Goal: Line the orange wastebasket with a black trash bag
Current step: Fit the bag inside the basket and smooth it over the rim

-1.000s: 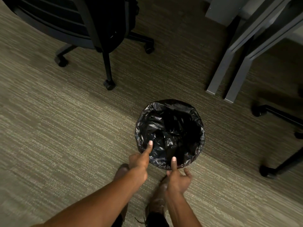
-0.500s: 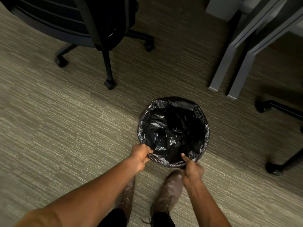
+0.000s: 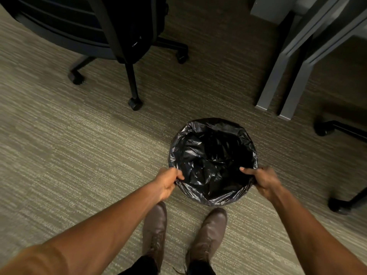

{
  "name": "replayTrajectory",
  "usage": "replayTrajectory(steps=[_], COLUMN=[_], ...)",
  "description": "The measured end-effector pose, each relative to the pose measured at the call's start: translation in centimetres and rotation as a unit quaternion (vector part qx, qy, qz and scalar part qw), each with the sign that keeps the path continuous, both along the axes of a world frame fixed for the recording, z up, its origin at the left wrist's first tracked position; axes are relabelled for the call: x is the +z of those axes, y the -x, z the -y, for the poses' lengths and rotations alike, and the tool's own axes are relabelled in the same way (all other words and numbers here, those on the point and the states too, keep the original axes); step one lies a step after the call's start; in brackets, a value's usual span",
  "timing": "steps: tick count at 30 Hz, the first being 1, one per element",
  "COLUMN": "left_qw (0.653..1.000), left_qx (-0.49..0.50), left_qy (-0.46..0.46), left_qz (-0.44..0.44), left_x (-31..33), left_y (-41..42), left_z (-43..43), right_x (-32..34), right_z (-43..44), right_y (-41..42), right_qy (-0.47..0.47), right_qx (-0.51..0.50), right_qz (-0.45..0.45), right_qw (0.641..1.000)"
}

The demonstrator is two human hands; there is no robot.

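Note:
A black trash bag (image 3: pixel 210 155) covers the round wastebasket on the carpet, folded over the whole rim, so none of the orange shows. My left hand (image 3: pixel 166 180) pinches the bag's folded edge at the near left of the rim. My right hand (image 3: pixel 262 179) grips the bag's edge at the near right of the rim, thumb over the inside. The bag's inside is crumpled and dark.
A black office chair (image 3: pixel 119 36) on castors stands at the back left. Grey desk legs (image 3: pixel 278 80) rise at the back right. Another chair base (image 3: pixel 341 132) with castors lies at the right. My two brown shoes (image 3: pixel 184 231) stand just before the basket.
Both hands have moved apart along the near rim, the right one far to the right, and now clutch the bag's edge on opposite sides. The view has shifted a little.

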State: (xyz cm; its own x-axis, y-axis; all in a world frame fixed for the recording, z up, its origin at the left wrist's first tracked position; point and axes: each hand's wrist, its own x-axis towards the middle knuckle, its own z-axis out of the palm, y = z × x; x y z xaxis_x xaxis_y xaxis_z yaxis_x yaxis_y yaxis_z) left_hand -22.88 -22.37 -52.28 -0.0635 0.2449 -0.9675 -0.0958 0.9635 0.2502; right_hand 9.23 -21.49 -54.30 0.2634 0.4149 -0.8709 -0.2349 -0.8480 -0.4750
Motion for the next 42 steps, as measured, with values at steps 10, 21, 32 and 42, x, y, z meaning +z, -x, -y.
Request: replayTrajectory(steps=[10,21,32,42], left_qw=[0.902,0.858,0.572,0.61], left_qx=[-0.22,-0.313,-0.595,-0.622], left_qy=[-0.228,-0.253,-0.425,-0.35], left_qz=[-0.293,-0.318,-0.37,-0.346], left_x=[1.2,0.8,0.9,-1.6], left_y=[0.8,2.0,-2.8,-2.2], left_z=[-3.4,-4.6,-10.8,-12.9], right_x=[1.5,0.9,2.2,-0.7], right_z=[-1.6,-2.6,-9.5,-14.2], right_y=[2.7,2.1,9.4,11.9], right_qy=[-0.076,-0.125,-0.359,-0.298], right_qx=[0.177,0.239,0.654,0.727], right_qz=[0.332,0.362,0.473,0.453], right_qw=[0.923,0.892,0.469,0.422])
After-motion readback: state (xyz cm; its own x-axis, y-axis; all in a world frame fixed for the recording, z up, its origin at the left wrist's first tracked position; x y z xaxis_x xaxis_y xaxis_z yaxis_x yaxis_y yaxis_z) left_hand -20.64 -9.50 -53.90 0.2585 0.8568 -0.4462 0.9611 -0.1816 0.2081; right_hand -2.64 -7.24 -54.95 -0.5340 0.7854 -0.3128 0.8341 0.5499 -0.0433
